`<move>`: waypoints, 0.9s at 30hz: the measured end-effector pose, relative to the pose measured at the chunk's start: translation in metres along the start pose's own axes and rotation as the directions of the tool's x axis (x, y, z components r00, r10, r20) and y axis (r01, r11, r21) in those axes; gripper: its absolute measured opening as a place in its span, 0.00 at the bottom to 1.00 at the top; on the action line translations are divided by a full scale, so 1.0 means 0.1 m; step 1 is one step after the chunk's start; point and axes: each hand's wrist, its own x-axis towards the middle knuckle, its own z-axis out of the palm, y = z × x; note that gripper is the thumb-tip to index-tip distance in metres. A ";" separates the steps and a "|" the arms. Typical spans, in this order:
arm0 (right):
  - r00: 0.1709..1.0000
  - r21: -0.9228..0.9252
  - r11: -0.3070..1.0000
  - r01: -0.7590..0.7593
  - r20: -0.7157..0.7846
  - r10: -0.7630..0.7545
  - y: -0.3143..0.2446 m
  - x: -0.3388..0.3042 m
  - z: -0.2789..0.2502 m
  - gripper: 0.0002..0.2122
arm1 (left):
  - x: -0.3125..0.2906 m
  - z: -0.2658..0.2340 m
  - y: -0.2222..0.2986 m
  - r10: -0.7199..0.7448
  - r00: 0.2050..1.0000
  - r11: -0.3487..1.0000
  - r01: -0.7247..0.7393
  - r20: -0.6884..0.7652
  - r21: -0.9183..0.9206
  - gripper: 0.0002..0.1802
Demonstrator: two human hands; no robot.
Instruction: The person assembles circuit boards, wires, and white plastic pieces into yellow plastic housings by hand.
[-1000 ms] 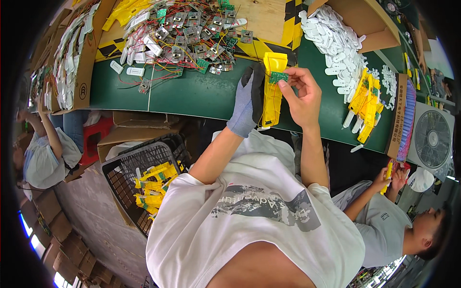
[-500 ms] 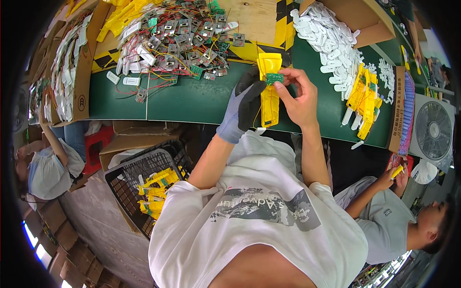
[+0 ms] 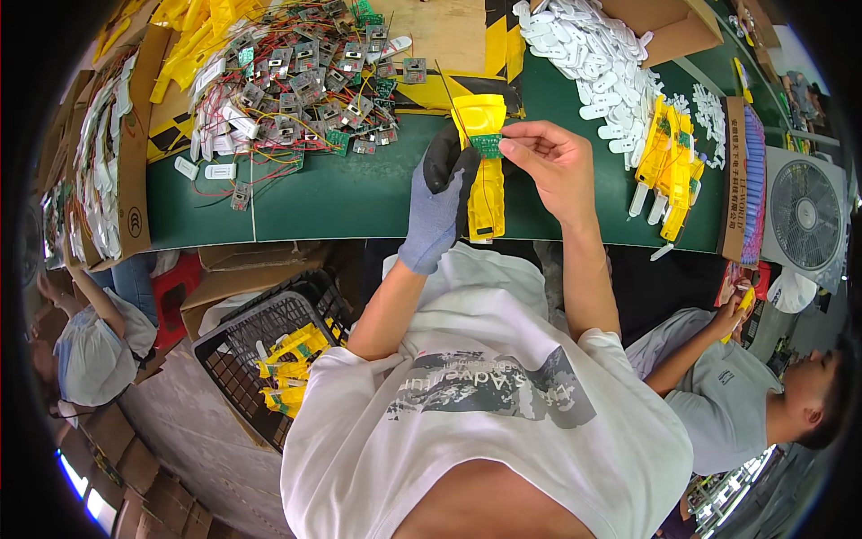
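Note:
My left hand, in a grey glove with black fingers, grips the left side of a long yellow plastic housing held upright over the green table's near edge. My bare right hand pinches the right end of a small green circuit board, which lies across the housing's middle. A thin dark wire rises past the housing's top left, and another runs down along its inside. How the board sits against the housing underneath is hidden.
Wired circuit boards heap at the back left, beside yellow housings. White plastic pieces spread from a carton at the back right, near filled yellow housings. A black crate stands low left. A co-worker sits at right.
The whole view has shifted slightly. The circuit board, which was tilted over the housing, now lies more squarely across it, and my right fingers have moved to its right end.

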 end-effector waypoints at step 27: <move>0.957 -0.567 0.799 0.201 -0.058 -0.283 0.12 -0.11 0.21 0.06 | -0.06 0.07 -0.05 0.145 0.988 0.989 -0.146 -0.056 -0.015 0.30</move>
